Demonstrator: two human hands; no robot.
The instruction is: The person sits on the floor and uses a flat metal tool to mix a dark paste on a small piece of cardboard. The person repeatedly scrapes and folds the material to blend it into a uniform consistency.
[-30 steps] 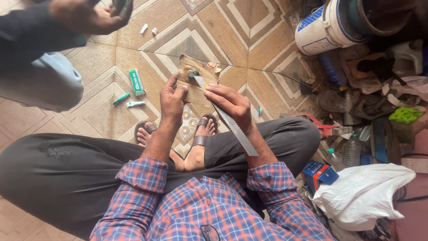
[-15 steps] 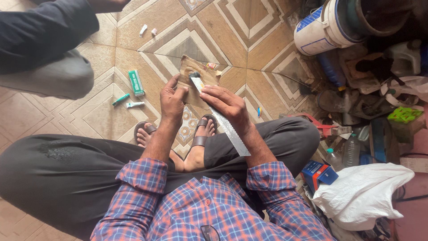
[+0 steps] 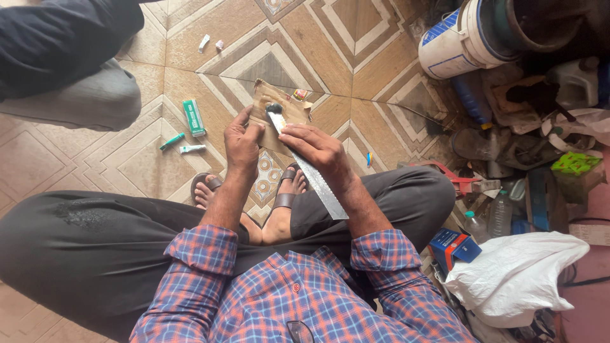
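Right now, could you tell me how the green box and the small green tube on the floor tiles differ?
The green box is a flat rectangular carton, larger and longer; the small green tube is slim, rounded and much shorter. The box lies nearly upright in the view, while the tube lies slanted. Both are green and rest untouched on the tiled floor, left of the left hand.

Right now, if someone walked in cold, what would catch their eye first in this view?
First, the long grey metal blade at centre, gripped by the right hand with its dark-smeared tip on a scrap of brown cardboard, which the left hand steadies above the sandalled feet. Next, the white and blue bucket lying on its side at top right, over a heap of clutter. A green tube box lies on the patterned floor tiles to the left.
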